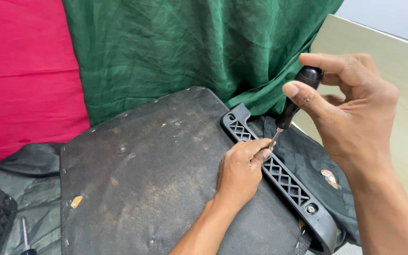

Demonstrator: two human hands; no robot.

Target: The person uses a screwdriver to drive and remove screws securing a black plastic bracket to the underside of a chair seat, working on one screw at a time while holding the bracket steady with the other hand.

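Driving a screw: right hand (350,113) wrapped round black screwdriver (294,101), tip down at mid black lattice bracket (279,174) on chair-seat underside (142,174). Left hand (239,172) pinches tip there. Next, I'd judge: keep shaft upright w/ steady downward pressure.

Black-handled screwdriver (293,104), tilted, tip on latticed black bracket (284,179)
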